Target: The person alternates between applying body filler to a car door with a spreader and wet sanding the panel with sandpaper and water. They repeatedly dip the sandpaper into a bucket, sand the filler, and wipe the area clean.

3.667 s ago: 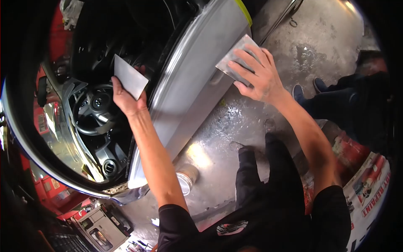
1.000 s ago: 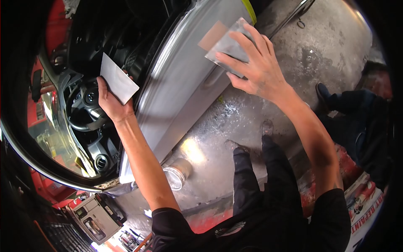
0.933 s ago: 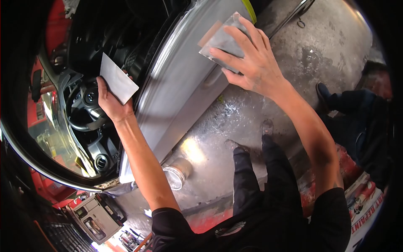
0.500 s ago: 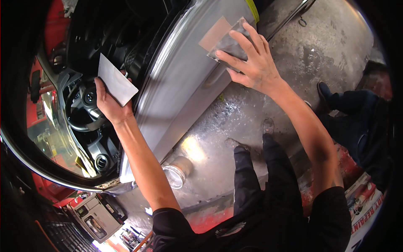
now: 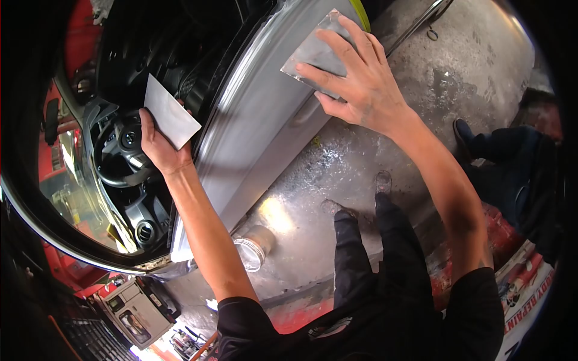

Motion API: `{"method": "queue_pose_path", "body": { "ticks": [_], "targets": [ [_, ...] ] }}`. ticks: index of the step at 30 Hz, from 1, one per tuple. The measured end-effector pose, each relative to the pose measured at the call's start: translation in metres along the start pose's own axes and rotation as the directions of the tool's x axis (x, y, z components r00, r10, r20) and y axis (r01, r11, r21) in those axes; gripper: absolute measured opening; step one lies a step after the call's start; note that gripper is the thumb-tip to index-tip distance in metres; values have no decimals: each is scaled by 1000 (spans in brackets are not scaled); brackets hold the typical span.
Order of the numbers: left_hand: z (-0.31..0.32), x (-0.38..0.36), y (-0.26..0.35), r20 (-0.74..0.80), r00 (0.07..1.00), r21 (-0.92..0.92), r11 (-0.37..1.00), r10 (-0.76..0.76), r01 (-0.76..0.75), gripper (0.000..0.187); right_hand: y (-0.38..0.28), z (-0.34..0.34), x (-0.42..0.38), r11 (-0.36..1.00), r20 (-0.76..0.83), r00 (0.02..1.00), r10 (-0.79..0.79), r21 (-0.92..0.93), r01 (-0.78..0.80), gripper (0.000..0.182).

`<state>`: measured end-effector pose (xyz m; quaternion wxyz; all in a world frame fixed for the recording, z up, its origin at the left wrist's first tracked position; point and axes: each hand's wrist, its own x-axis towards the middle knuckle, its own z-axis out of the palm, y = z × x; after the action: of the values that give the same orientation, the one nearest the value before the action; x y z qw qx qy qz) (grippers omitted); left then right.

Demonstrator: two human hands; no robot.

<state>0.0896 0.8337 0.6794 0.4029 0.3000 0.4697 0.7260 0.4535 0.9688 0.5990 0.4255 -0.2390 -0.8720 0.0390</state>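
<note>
My left hand (image 5: pixel 164 141) grips a pale, flat rectangular plate (image 5: pixel 169 114), tilted in front of the car's dark interior. With spread fingers, my right hand (image 5: pixel 364 84) presses a grey rectangular sheet or pad (image 5: pixel 319 57) against the grey car door (image 5: pixel 259 111), near its upper end. The fingertips lie on top of the sheet, and its upper and left edges stick out past them. The pinkish patch of the door is hidden under it.
Yellow-green tape (image 5: pixel 361 13) edges the door. A clear container (image 5: pixel 253 246) stands on the wet floor by the door's lower end. Another person's dark-clothed leg (image 5: pixel 497 144) is at the right. A steering wheel (image 5: pixel 123 150) shows inside the car.
My right hand has moved slightly left with the grey sheet, which now covers the pinkish patch seen before. My left hand and the plate have shifted only slightly.
</note>
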Motion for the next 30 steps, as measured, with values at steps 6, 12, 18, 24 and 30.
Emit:
{"method": "queue_pose_path", "body": {
  "ticks": [6,12,18,24,30],
  "targets": [
    [1,-1,0,12,1000,13,1000,7,-7,47,9,21,-15,999,-5,1000,6,-35,-6,63],
    [3,-1,-1,-9,1000,-3,1000,9,-9,46,15,21,-49,998,23,999,48,28,-49,63],
    [5,0,-1,-55,998,-4,1000,6,-7,46,7,-15,-40,997,187,979,78,-1,-79,63],
    [7,0,-2,-84,996,9,1000,21,-20,45,2,-10,-3,998,35,999,25,53,-27,64],
    [9,-2,-1,-96,995,8,1000,11,-10,46,5,4,3,1000,17,1000,6,-22,-5,65]
  ]
}}
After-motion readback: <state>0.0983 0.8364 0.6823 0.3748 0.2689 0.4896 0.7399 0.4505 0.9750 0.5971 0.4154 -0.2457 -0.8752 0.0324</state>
